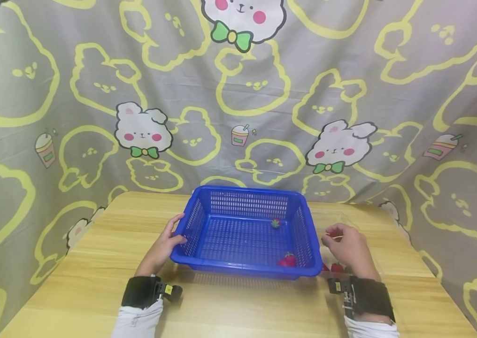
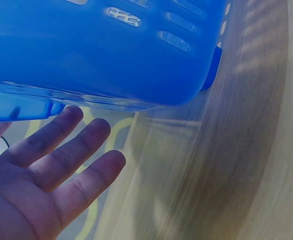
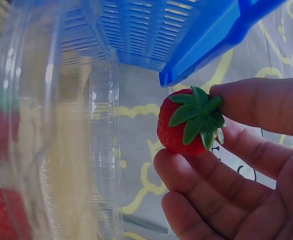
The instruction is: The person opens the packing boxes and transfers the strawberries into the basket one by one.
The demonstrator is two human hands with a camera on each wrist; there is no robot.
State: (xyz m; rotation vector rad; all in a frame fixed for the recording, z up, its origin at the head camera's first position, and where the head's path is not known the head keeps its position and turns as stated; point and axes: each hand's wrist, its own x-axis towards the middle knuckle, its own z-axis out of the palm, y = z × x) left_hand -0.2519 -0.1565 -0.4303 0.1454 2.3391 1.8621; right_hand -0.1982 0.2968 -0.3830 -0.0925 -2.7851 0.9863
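Note:
A blue plastic basket with slotted walls stands mid-table. My left hand rests at its left rim; the left wrist view shows the fingers spread and fairly straight beside the outer wall, with the thumb hidden there. Thumb and fingers of my right hand pinch a red toy strawberry by its green leafy top, just right of the basket. Inside the basket, one strawberry lies toward the back right and red strawberries sit in the front right corner.
Under and beside my right hand is a clear plastic box holding more strawberries. The wooden table extends around the basket. Behind it hangs a grey curtain with cartoon rabbits.

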